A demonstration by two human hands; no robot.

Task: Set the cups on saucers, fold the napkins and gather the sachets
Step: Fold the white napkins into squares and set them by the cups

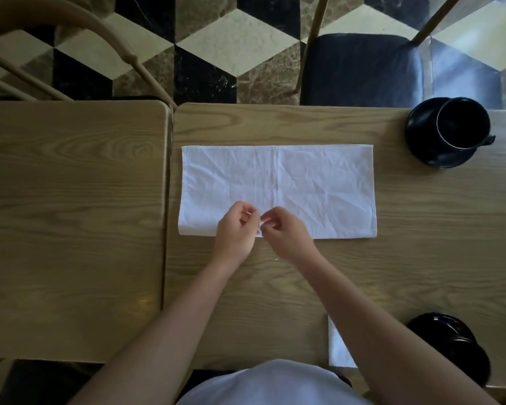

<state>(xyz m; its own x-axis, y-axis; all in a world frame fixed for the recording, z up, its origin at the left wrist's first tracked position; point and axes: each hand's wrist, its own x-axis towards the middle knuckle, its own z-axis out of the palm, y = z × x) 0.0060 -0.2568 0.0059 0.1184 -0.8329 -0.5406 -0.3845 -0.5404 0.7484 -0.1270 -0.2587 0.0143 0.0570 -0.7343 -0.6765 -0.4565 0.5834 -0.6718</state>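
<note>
Beneath both hands on the worktop (pixel 421 229) lies the white napkin (pixel 278 185), half-folded, my left hand (pixel 236 229) and right hand (pixel 284 232) pinching its near edge at the middle; next, I judge, comes another fold.

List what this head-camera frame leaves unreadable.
- Second napkin, head view: mostly hidden under the right forearm.
- Near cup and saucer: dark, arm-covered, indistinct.
- What the left hand and right hand pinch on the spread napkin: hidden by fingers.
- Sachets: none visible.
</note>
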